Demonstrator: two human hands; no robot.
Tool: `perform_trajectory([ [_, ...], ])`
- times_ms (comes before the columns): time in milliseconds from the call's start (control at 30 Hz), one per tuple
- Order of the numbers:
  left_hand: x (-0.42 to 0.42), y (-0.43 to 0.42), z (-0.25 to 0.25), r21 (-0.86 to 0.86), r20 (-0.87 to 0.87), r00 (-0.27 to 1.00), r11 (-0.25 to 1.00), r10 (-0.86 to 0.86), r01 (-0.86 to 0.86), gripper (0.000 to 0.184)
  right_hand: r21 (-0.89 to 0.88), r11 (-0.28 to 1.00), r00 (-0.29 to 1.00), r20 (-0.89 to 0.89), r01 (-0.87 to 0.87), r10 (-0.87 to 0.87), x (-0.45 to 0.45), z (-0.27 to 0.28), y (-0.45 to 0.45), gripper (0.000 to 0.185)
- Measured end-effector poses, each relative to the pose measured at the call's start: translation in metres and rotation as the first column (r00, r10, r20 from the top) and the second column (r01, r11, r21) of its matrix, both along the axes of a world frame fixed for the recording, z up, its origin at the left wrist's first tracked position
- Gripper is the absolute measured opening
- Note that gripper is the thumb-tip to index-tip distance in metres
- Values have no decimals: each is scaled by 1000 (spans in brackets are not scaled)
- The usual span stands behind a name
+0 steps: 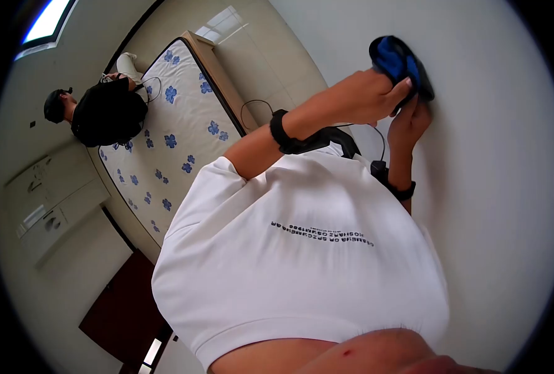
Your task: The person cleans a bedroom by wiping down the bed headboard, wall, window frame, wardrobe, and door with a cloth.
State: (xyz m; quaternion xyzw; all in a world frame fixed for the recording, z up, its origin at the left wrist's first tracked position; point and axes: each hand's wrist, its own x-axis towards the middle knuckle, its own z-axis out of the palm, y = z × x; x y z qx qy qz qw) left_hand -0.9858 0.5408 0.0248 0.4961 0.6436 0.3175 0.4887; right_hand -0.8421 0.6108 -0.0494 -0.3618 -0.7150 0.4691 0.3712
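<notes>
A small black-and-blue item (391,61) with a dark rounded rim and bright blue inside is held up near the pale wall. Its kind is not clear. My left hand (376,96) has its fingers closed on the near side of it, thumb pointing right. Just below and to the right, my right hand (411,123) grips its lower end with bent fingers, partly hidden behind the left thumb. Black straps circle both wrists: a left wristband (283,132) and a right wristband (404,190), each with a dark device attached.
A bed with a flower-patterned mattress (193,134) lies to the left. On its far side sits another person in black (108,112). A plain pale wall (488,187) runs close on my right. Thin cables hang by my wrists. A dark red door (124,305) shows at lower left.
</notes>
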Motion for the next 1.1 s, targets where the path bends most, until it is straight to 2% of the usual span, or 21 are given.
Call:
perform_trajectory([
  [33, -8, 3, -1, -134, 117, 993, 991, 8, 8, 52, 0, 1000, 1000, -3, -10, 10, -4, -3, 5, 35],
  [100, -22, 11, -31, -136, 147, 989, 990, -7, 27, 51, -83, 989, 977, 168, -119, 132, -8, -9, 6, 36],
  [133, -27, 16, -47, -127, 176, 984, 990, -34, 57, 51, -88, 989, 977, 168, -115, 128, -14, -9, 5, 36],
  [200, -29, 26, -73, -157, 186, 982, 988, 38, -9, 51, -167, 969, 839, 487, -184, 243, -31, -4, 8, 38],
  [233, -29, 29, -85, -190, 194, 975, 979, 112, -75, 51, -167, 972, 838, 495, -167, 229, -36, -13, 8, 38],
  [300, -34, 32, -117, -167, 172, 984, 986, 41, -12, 50, -168, 972, 749, 619, -167, 236, -40, -40, 6, 39],
  [367, -41, 41, -113, -110, 141, 990, 993, -23, 39, 48, -157, 982, 717, 672, -107, 185, -46, -24, 0, 39],
  [433, -57, 41, -87, 16, -177, 942, 956, -286, 293, 39, -287, 952, 826, 508, -107, 246, -51, -2, -4, 40],
  [500, -69, 40, -52, 333, -488, 846, 849, -217, 410, 28, -280, 960, 861, 483, -18, 157, -53, 20, -15, 35],
  [533, -77, 38, -27, 479, -591, 799, 749, -109, 457, 27, -233, 970, 942, 335, 76, 7, -56, 41, -23, 31],
  [567, -83, 34, 2, 562, -554, 828, 697, -82, 445, 25, -205, 963, 975, 175, 173, -138, -62, 60, -31, 29],
  [633, -99, 27, 55, 588, -485, 866, 687, -122, 426, 26, 179, 921, 934, 26, 346, -356, -90, 94, -46, 35],
  [667, -105, 26, 74, 537, -398, 902, 755, -167, 377, 51, 235, 882, 911, -38, 409, -412, -98, 106, -49, 37],
  [700, -108, 25, 81, 634, -322, 942, 716, -100, 292, 66, 293, 838, 887, -114, 461, -448, -106, 116, -47, 39],
  [733, -114, 27, 86, 650, -310, 947, 709, -83, 274, 66, 342, 826, 894, -142, 448, -426, -118, 130, -43, 42],
  [767, -120, 32, 88, 663, -300, 952, 704, -63, 256, 67, 329, 821, 878, -57, 466, -475, -125, 140, -41, 40],
  [800, -127, 38, 85, 687, -264, 965, 701, -5, 191, 67, 377, 849, 911, 31, 369, -410, -125, 144, -31, 40],
  [867, -135, 53, 69, 679, -142, 988, 720, -57, 140, 68, 427, 878, 943, 142, 215, -300, -128, 151, -19, 40],
  [933, -134, 63, 45, 670, -74, 997, 739, -22, 66, 68, 310, 914, 871, 331, 263, -363, -140, 151, -22, 42],
  [1033, -127, 64, 31, 640, 10, 999, 768, -35, 21, 68, 362, 854, 803, 335, 373, -493, -158, 155, -32, 44],
  [1100, -128, 64, 31, 629, 62, 997, 777, -52, 1, 66, 373, 850, 808, 322, 372, -494, -165, 157, -32, 45],
])
